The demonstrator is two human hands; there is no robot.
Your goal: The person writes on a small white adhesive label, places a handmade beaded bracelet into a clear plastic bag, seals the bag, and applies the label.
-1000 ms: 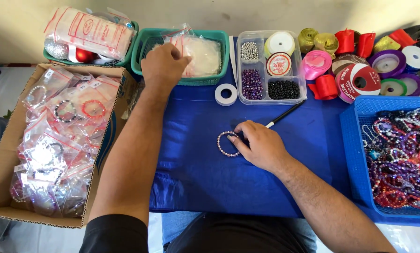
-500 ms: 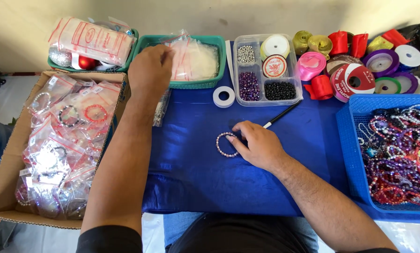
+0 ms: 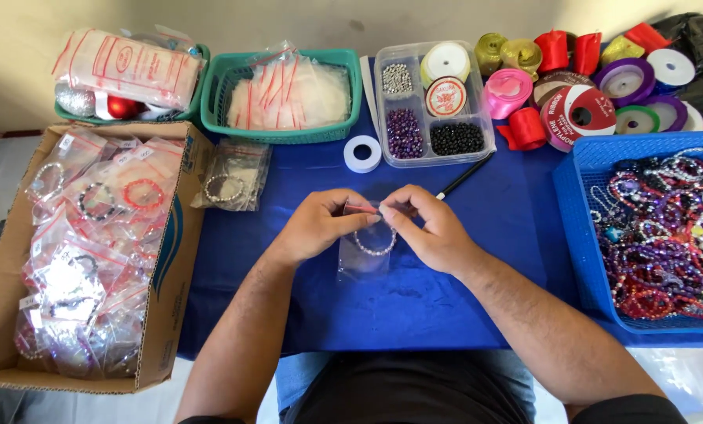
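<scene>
Back from the green basket [image 3: 218, 118] of empty sleeves at the table's far edge, the left hand [image 3: 320, 224] now joins the right hand [image 3: 430, 228] mid-table, both pinching a clear bag [image 3: 363, 259] around a beaded bracelet [image 3: 375, 245], suggesting bagging is underway. Bagged bracelets fill the cardboard box [image 3: 171, 314] at the left edge; loose ones heap the blue crate [image 3: 579, 235] at the right.

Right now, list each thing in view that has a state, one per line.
Left hand: pinching the bag's top edge.
Right hand: pinching the same edge.
Small clear plastic bag: bracelet inside, on the blue cloth.
Beaded bracelet: closed loop.
Clear plastic bead box: lid off.
Brown cardboard box: open, full of bagged bracelets.
</scene>
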